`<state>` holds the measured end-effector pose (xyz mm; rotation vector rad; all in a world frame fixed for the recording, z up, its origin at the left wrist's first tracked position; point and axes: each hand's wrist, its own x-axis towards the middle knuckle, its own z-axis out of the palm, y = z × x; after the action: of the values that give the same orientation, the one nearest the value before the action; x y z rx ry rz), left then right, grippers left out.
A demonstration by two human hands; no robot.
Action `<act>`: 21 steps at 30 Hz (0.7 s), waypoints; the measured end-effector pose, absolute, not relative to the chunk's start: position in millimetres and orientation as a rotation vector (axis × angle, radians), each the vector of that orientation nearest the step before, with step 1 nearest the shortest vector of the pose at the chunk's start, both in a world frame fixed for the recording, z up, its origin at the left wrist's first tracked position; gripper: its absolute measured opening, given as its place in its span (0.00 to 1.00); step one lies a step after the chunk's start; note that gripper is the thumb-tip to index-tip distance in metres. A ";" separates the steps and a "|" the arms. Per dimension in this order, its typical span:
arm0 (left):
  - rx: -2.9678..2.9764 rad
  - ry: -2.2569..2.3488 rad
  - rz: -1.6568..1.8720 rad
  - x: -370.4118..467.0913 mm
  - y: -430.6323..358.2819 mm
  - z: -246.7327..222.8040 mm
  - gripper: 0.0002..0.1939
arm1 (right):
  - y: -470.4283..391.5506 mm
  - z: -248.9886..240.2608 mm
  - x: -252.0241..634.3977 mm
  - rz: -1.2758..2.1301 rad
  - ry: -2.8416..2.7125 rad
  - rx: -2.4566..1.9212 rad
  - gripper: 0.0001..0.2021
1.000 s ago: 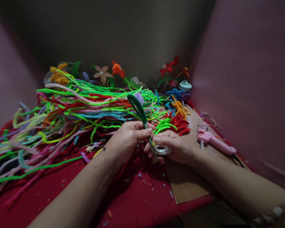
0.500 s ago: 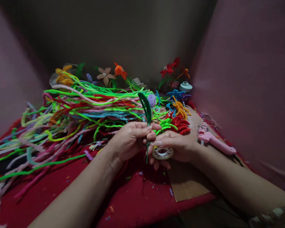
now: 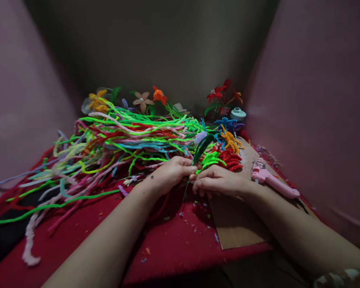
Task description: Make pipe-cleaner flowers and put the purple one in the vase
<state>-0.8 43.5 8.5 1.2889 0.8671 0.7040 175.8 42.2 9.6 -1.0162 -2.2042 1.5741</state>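
Near side, left hand (image 3: 174, 175) pinches a dark green loop (image 3: 201, 149) by its stem (image 3: 186, 189); right hand (image 3: 217, 182) curls alongside, can't tell its grip. Stem work, I'd guess; next needs steadiness.

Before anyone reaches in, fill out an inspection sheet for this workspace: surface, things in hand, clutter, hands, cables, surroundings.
Surface: red cloth, with cardboard on its right part.
Things in hand: dark green leaf on a thin stem, tilted.
Clutter: large tangled pile of pipe cleaners in many colours; small scraps near the front; pink glue gun lying at the right.
Hands: left hand pinches the leaf's stem; right hand is close beside it, fingers bent, its grip hidden.
Cables: dark cord at the glue gun's handle end; further run not visible.
Surroundings: pink walls on both sides, dark back wall, fuzzy flowers along the back.
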 end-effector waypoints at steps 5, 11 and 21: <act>1.525 1.022 0.722 0.8 49.4 12.4 0.13 | 42.0 9.5 172.6 1.652 -1.985 -1.100 0.12; 1.696 1.206 0.821 -16.3 36.4 40.9 0.16 | 43.7 5.1 172.0 1.747 -1.834 -1.091 0.11; 2.442 1.735 0.027 -67.4 -22.4 24.1 0.07 | 43.4 5.2 173.9 1.797 -1.821 -1.020 0.10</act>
<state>-67.4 -22.4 24.1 2.4420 1.7347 0.0269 173.9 43.4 5.2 -1.0204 -1.8210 1.7966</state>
